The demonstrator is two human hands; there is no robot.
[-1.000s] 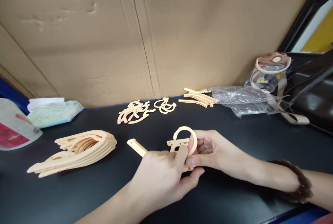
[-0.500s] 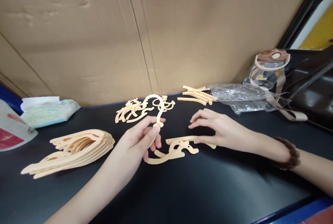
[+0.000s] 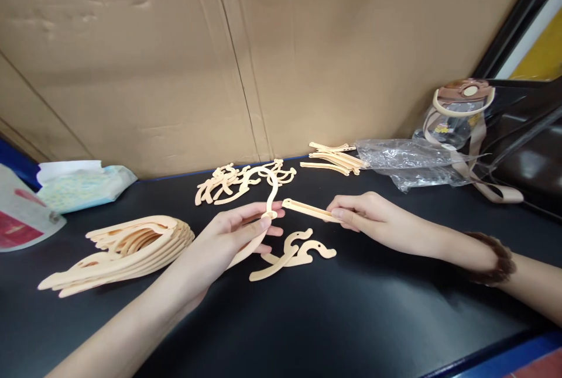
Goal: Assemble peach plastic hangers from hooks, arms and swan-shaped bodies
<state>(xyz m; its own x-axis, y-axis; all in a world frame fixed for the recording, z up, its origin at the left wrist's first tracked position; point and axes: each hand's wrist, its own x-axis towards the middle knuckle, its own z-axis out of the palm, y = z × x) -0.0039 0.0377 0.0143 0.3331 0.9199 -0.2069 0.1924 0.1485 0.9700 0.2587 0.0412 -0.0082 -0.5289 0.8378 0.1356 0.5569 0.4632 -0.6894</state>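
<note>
My left hand [image 3: 237, 234] pinches a beige hook-shaped hanger part [image 3: 271, 191], holding it upright above the black table [image 3: 307, 319]. In my right hand [image 3: 364, 214] is a straight beige bar [image 3: 307, 208], gripped at one end, its free end pointing toward the hook part. Two curved beige pieces [image 3: 292, 252] lie flat on the table just below both hands.
A stack of assembled beige hangers [image 3: 127, 246] lies at the left. Loose hook pieces [image 3: 232, 182] and bars [image 3: 333, 158] sit near the cardboard wall [image 3: 219, 56]. A clear plastic bag [image 3: 404, 161] and a bottle with a strap [image 3: 456, 114] stand at the right; packets [image 3: 79, 185] at the far left.
My right hand picked the straight bar up from the table and raised it toward the hook part. My left hand stayed on the hook part, shifting slightly.
</note>
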